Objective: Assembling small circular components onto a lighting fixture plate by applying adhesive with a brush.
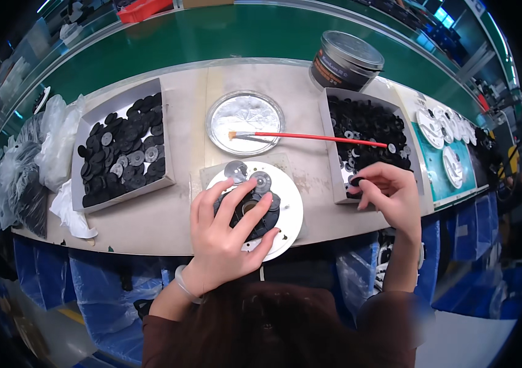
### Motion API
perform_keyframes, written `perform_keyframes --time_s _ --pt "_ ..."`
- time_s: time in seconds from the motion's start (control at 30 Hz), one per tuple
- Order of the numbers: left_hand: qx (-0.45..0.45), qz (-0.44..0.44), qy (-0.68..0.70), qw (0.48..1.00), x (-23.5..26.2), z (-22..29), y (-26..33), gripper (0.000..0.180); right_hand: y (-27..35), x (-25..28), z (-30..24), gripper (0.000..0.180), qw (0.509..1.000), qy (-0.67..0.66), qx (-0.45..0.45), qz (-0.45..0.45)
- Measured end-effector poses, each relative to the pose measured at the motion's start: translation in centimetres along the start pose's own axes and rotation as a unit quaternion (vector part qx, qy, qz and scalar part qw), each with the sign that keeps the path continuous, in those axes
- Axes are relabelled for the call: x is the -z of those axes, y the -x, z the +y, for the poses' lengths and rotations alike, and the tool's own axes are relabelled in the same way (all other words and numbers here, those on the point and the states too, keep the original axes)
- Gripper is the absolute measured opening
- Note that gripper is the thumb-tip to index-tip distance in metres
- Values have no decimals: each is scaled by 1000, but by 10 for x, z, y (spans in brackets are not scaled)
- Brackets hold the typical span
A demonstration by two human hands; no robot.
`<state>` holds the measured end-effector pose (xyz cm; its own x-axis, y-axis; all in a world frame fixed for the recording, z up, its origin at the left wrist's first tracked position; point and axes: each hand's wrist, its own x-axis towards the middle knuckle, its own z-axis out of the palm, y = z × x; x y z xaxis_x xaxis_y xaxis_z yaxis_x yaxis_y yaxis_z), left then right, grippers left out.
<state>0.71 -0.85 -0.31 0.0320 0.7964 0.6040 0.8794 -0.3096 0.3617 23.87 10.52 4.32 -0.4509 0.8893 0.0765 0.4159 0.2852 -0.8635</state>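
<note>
My left hand (223, 232) is spread over a round white plate (290, 211), its fingertips resting on a cluster of black and grey gears. One grey gear (261, 181) shows beyond the fingertips, and a grey disc (235, 170) sits by the plate's far edge. The palm side and some of the gears are hidden by the fingers. To the right, my right hand (394, 195) pinches a small black round part (356, 181) between thumb and forefinger. It hovers over the near edge of a grey box (337, 179) heaped with small black gears.
Another box (166, 138) on the left holds larger black gears. A red-handled brush (316, 137) bridges a shallow dish (212, 126) of whitish paste and the right box. Behind stands a lidded tub (348, 64). Plastic bags (58, 138) lie far left; white plates (453, 167) far right.
</note>
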Motion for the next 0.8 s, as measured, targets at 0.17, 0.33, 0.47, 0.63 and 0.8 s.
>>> perform_keyframes --time_s 0.17,0.33,0.47,0.63,0.8 --pt "-4 4 -1 1000 -1 -1 -1 41 -15 -25 -13 8 975 -191 -60 -94" --pt "-16 13 -4 1000 -3 -3 1 39 -35 -50 -17 8 976 -148 -54 -147" --pt "-15 13 -4 1000 -2 -3 1 39 -60 -57 -21 7 945 -125 -80 -291" --pt "-14 11 1 1000 -3 -5 2 38 -90 -57 -30 8 890 -81 -157 -422" --pt "-5 12 19 1000 -2 -6 0 36 -108 -67 -31 10 854 -34 -212 -473"
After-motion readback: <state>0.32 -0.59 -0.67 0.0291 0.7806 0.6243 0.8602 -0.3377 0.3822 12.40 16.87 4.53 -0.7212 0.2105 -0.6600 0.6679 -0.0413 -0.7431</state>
